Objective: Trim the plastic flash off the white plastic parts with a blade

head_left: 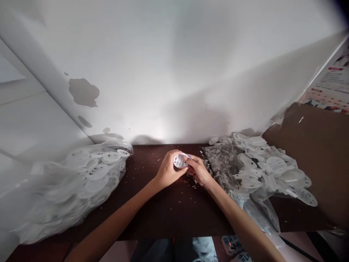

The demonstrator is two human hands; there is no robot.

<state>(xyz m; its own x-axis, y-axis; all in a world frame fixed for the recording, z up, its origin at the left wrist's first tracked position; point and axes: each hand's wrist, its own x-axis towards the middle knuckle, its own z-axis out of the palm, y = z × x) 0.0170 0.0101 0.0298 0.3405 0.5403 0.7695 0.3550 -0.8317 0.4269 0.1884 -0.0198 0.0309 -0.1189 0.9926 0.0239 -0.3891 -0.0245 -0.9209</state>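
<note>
My left hand (167, 170) and my right hand (198, 169) meet over the middle of a dark brown table (163, 214). Both are closed around one small round white plastic part (180, 160) with slots in it. My left hand grips it from the left, and my right-hand fingers pinch its right edge. Small white shavings (194, 182) lie on the table just under the hands.
A clear plastic bag (73, 185) full of white plastic discs lies at the left. A loose heap of white plastic parts (268, 169) on another plastic bag lies at the right, beside a brown cardboard sheet (319, 153). A white wall stands close behind.
</note>
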